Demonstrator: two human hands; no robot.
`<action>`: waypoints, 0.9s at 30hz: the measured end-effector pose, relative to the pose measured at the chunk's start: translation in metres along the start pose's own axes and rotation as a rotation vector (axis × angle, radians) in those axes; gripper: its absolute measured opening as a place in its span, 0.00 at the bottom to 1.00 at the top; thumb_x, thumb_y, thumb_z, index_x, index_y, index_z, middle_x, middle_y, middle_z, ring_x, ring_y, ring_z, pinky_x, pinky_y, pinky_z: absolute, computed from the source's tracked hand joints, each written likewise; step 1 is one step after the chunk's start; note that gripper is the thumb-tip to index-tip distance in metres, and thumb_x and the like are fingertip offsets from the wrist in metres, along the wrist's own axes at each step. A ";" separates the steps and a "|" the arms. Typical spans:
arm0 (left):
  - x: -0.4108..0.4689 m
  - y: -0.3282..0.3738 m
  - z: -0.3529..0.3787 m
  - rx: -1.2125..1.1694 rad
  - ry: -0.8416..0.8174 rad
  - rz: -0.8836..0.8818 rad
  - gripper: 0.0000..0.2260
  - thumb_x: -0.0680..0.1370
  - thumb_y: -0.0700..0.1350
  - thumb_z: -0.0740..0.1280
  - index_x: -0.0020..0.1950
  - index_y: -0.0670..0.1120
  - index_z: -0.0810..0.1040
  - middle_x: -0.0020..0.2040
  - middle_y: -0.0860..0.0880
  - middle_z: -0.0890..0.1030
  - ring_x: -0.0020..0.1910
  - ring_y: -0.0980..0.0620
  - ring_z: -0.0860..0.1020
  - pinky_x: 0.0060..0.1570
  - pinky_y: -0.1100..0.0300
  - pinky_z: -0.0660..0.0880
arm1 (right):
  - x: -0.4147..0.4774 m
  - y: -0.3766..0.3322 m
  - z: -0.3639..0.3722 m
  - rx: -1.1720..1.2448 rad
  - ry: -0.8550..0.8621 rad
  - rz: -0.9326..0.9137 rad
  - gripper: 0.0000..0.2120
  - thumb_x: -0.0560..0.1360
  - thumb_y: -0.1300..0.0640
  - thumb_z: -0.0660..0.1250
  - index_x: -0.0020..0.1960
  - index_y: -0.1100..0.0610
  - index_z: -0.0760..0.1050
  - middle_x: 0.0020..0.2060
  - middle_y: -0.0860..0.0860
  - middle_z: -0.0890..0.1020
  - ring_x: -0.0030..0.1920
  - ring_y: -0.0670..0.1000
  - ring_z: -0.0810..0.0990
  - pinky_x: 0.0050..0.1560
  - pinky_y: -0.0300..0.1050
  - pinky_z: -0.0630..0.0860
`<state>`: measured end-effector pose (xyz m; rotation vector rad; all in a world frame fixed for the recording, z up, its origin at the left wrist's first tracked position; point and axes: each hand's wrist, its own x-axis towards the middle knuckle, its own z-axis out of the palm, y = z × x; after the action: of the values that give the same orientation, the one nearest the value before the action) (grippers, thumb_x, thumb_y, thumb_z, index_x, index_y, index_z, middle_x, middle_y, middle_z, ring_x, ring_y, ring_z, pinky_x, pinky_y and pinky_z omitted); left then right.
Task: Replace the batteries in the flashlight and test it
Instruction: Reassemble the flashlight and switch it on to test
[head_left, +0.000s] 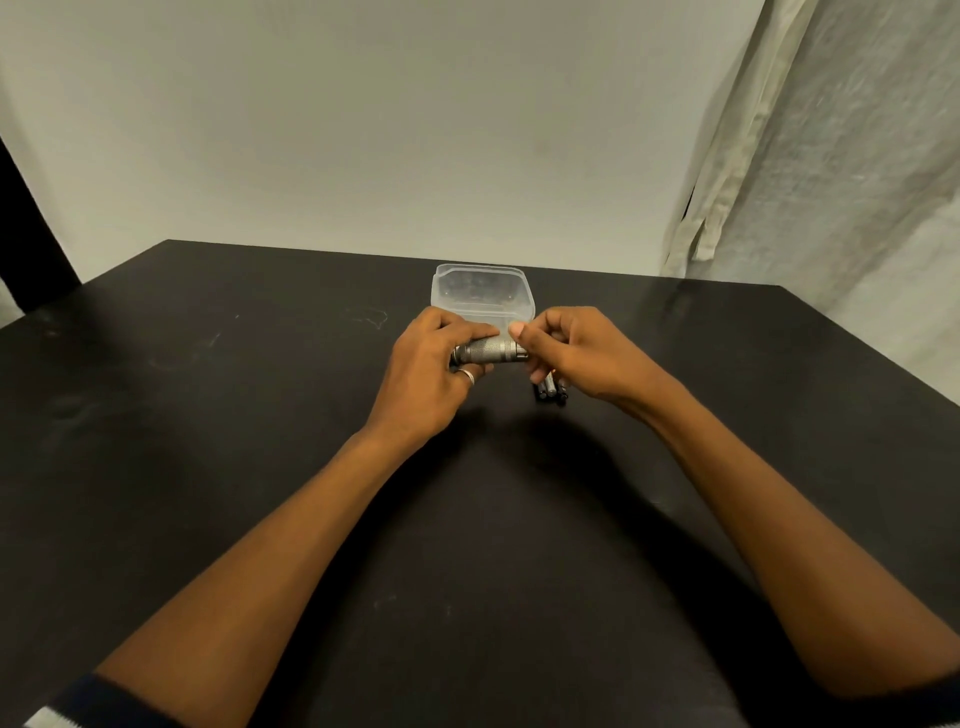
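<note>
A small grey metal flashlight (491, 352) with a knurled body is held level just above the black table (208, 415). My left hand (423, 366) grips its left end; a ring shows on one finger. My right hand (574, 353) pinches its right end between thumb and fingers, hiding that end. Under my right hand, several dark batteries (551, 388) lie together on the table, partly covered by my fingers.
A clear plastic container (483, 291) sits on the table right behind my hands. A pale wall rises behind the table, and a light curtain (810, 156) hangs at the right. The table's far edge runs just past the container.
</note>
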<state>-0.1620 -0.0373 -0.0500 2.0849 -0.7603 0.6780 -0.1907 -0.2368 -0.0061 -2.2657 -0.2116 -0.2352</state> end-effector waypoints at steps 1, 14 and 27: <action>0.000 0.000 0.000 -0.008 0.010 -0.001 0.18 0.72 0.38 0.78 0.61 0.46 0.84 0.51 0.52 0.76 0.50 0.55 0.76 0.50 0.77 0.67 | 0.000 0.000 -0.001 0.037 -0.016 -0.007 0.13 0.80 0.46 0.69 0.49 0.57 0.81 0.34 0.47 0.87 0.34 0.41 0.85 0.34 0.30 0.75; 0.001 0.001 0.002 -0.035 0.042 0.010 0.17 0.72 0.36 0.78 0.60 0.45 0.84 0.50 0.52 0.76 0.48 0.55 0.76 0.49 0.77 0.68 | -0.003 0.003 0.000 -0.067 -0.054 -0.041 0.21 0.81 0.41 0.64 0.43 0.57 0.81 0.34 0.50 0.87 0.33 0.45 0.85 0.38 0.38 0.78; 0.000 0.003 0.000 -0.070 0.064 0.066 0.17 0.72 0.35 0.78 0.60 0.44 0.84 0.50 0.48 0.78 0.48 0.53 0.77 0.50 0.69 0.72 | -0.002 -0.007 0.013 0.225 -0.028 0.241 0.31 0.80 0.37 0.57 0.24 0.52 0.69 0.21 0.51 0.73 0.21 0.47 0.69 0.24 0.37 0.69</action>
<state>-0.1638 -0.0387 -0.0487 1.9723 -0.8086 0.7408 -0.1928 -0.2226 -0.0101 -2.0484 0.0217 -0.0498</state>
